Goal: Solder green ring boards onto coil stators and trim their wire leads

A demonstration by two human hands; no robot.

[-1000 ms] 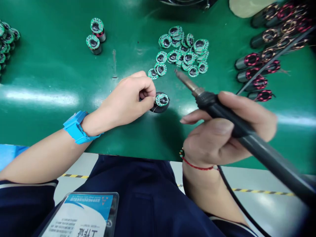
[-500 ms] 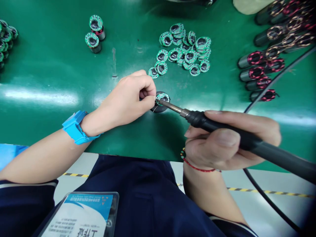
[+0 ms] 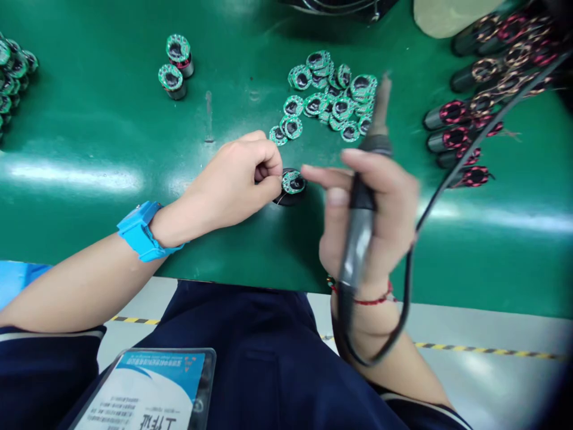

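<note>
A small round green circuit board [image 3: 293, 181] sits on a dark round base [image 3: 283, 199] in the middle of the table. At its left edge, the thumb and fingertips of my left hand [image 3: 233, 182] are pinched together; whatever is between them is hidden. My right hand [image 3: 391, 209] grips a soldering iron [image 3: 358, 236], slightly blurred, with its tip pointing up and away from the board. The index fingertip of that hand reaches close to the board's right edge; I cannot tell if it touches.
Loose round circuit boards [image 3: 342, 107] lie in a heap behind the work. Wound motor stators [image 3: 453, 112] stand at the right, beneath the iron's cable [image 3: 441, 190]. Two board-topped stators [image 3: 171, 77] stand back left; more boards [image 3: 15, 65] pile at the left edge.
My right hand has lifted the soldering iron off the board and swung its tip upward, and its fingers now point towards the board. My left hand stays in place.
</note>
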